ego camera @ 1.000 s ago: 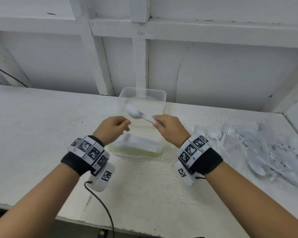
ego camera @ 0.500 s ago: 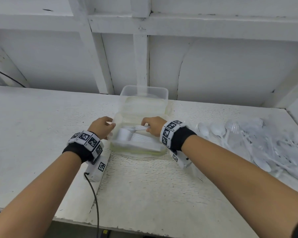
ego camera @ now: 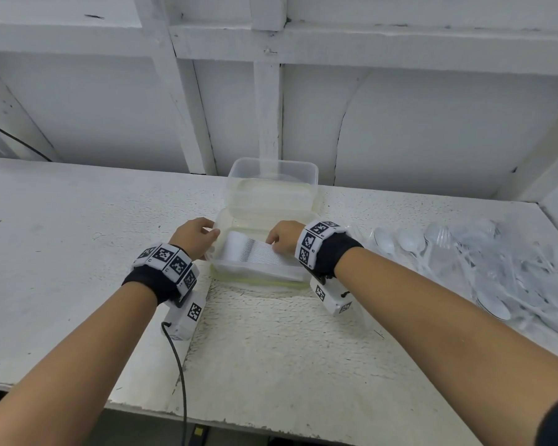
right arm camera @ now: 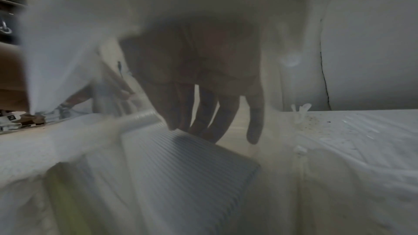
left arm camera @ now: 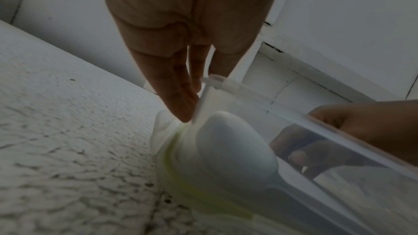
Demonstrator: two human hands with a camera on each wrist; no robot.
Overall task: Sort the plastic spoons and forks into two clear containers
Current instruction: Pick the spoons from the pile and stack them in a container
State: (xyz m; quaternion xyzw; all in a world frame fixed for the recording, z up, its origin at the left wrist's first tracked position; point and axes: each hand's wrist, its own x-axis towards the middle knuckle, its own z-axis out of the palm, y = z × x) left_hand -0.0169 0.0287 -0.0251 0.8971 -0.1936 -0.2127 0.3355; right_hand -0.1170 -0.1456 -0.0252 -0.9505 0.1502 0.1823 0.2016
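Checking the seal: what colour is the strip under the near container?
Yellow-green strip, clearest in head view.

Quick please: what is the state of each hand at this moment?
Left hand: open, straight fingers touching the near container's left rim.
Right hand: open, fingertips resting on the stacked spoons inside it, gripping nothing.

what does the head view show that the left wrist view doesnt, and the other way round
Only the head view shows the loose pile of cutlery on the table's right, the far container, and both wrists with their tagged bands.

Only the left wrist view shows the left hand's straight fingertips against the near container's end wall, with the rounded ends of the stacked spoons seen through it.

Both show the near container, the spoon stack and the right hand reaching into it.
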